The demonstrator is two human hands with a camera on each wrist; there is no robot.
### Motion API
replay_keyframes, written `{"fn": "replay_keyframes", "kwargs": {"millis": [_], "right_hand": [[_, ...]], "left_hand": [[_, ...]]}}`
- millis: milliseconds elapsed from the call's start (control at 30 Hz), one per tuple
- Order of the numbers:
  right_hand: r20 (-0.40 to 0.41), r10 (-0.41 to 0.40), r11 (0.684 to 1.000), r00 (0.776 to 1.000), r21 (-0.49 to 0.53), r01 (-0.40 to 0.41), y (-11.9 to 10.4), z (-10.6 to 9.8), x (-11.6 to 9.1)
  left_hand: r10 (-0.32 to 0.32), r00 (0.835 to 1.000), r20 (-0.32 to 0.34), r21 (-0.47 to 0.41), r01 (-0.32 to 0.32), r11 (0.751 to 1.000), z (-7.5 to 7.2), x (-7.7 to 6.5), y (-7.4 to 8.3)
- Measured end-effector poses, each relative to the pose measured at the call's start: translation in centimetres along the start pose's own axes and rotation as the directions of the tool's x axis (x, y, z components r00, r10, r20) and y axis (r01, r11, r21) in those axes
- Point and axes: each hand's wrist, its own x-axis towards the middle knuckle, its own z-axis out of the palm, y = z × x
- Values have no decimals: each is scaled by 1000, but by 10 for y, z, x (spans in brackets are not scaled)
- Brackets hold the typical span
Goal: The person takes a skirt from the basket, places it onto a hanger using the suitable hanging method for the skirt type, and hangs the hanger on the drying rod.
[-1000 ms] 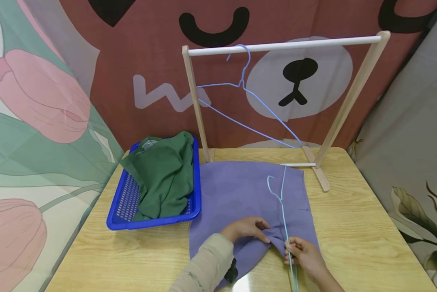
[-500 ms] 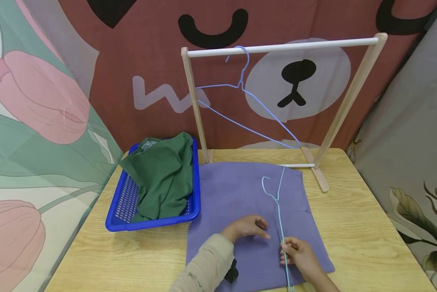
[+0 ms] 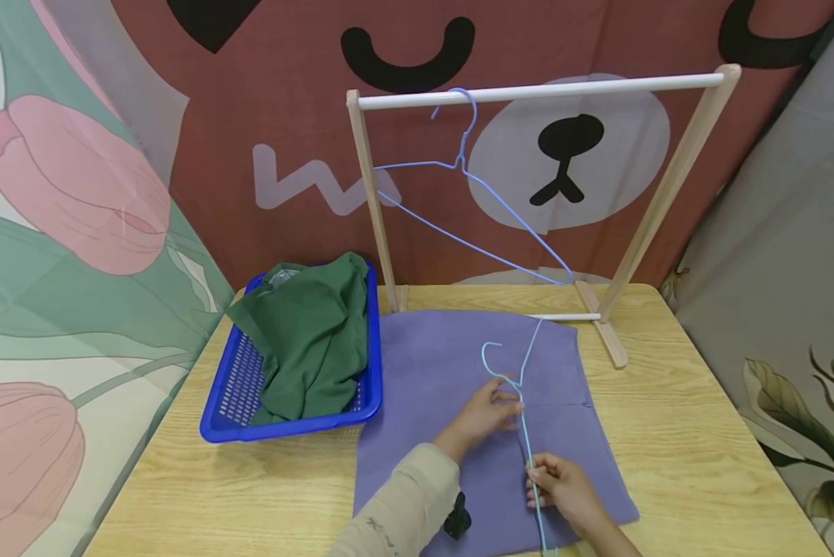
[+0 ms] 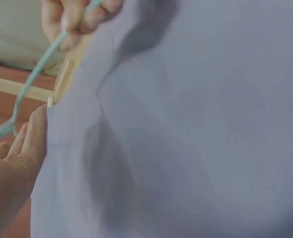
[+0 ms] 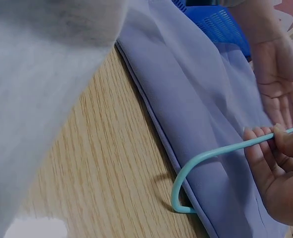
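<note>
A mint-green clothes hanger (image 3: 531,449) stands edge-on above a purple garment (image 3: 424,363), its hook toward the back. My right hand (image 3: 563,489) pinches one of its sloping arms between thumb and fingers. Close to the hanger's neck is my left hand (image 3: 485,414), fingers extended; whether they touch the wire cannot be told. The garment lies spread on the table; its exact kind is unclear. In the right wrist view, the rounded end of the hanger (image 5: 205,154) projects past the garment's folded edge (image 5: 151,106).
Behind the garment stands a wooden drying rack (image 3: 584,87) with a blue hanger (image 3: 507,207) on its bar. A blue basket (image 3: 285,429) holding a green garment (image 3: 316,340) is at the left. Wood-grain table (image 3: 695,456) shows on the right.
My left hand has let go of the garment's raised edge, which now lies flat, and has moved up to the hanger's neck. The hanger's hook has swung left, while my right hand still pinches it.
</note>
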Motion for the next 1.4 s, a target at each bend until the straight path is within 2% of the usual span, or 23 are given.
{"fn": "replay_keyframes", "kwargs": {"millis": [100, 467, 600, 667, 767, 867, 933, 967, 1067, 1167, 1233, 1333, 1400], "right_hand": [[33, -6, 1000, 999, 13, 6, 1, -1, 1], [91, 16, 1000, 996, -1, -16, 2, -4, 4], [107, 37, 998, 994, -46, -33, 3, -12, 4], [72, 45, 994, 996, -102, -38, 3, -20, 5], [-76, 54, 974, 996, -217, -69, 2, -35, 10], [-217, 18, 937, 976, -337, -92, 3, -57, 16], [-265, -15, 912, 964, -399, -96, 4, -72, 21], [-293, -61, 905, 954, -420, -71, 7, -81, 25], [-320, -106, 878, 941, -475, -63, 7, -96, 33], [-342, -66, 876, 937, -470, -110, 0, -100, 39], [-322, 6, 873, 947, -460, -162, -9, -99, 41], [-339, 29, 868, 940, -457, -191, -18, -97, 45], [-338, 51, 884, 940, -423, -200, -22, -98, 49]], "left_hand": [[16, 999, -37, -31, -17, 999, 4, 1, 4], [9, 985, -173, 29, -4, 1000, 12, 2, 8], [11, 979, -205, 37, -3, 999, 13, 4, 9], [10, 976, -218, 44, -1, 999, 14, 4, 11], [8, 973, -231, 59, 5, 998, 15, 5, 13], [-2, 973, -230, 69, 18, 997, 15, 6, 15], [-9, 974, -224, 70, 25, 997, 15, 6, 15], [-8, 975, -224, 76, 26, 997, 16, 6, 15], [-15, 974, -224, 81, 34, 996, 17, 6, 14], [-12, 974, -225, 98, 35, 995, 18, 6, 14], [-15, 974, -227, 103, 39, 994, 19, 6, 14], [-19, 972, -234, 112, 46, 993, 21, 5, 15], [-22, 971, -240, 113, 50, 992, 21, 5, 15]]}}
